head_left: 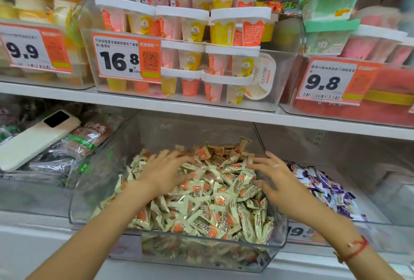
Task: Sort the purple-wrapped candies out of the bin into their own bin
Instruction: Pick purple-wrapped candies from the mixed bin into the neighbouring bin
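Note:
A clear plastic bin [94, 192] on the lower shelf is heaped with cream-and-orange wrapped candies [215, 208]. My left hand [165, 172] lies flat on the heap's left side, fingers spread and reaching toward the back. My right hand [277, 181] hovers at the heap's right side with fingers spread and straight, holding nothing. In the clear bin [380, 212] to the right lies a pile of purple-wrapped candies [329, 190]. No purple wrapper shows on top of the cream heap.
A white phone [38, 138] lies on dark snack packs in the left bin. The shelf above carries clear bins of pudding cups [195, 40] with orange price tags [126, 57]. A red string bracelet [356, 248] circles my right wrist.

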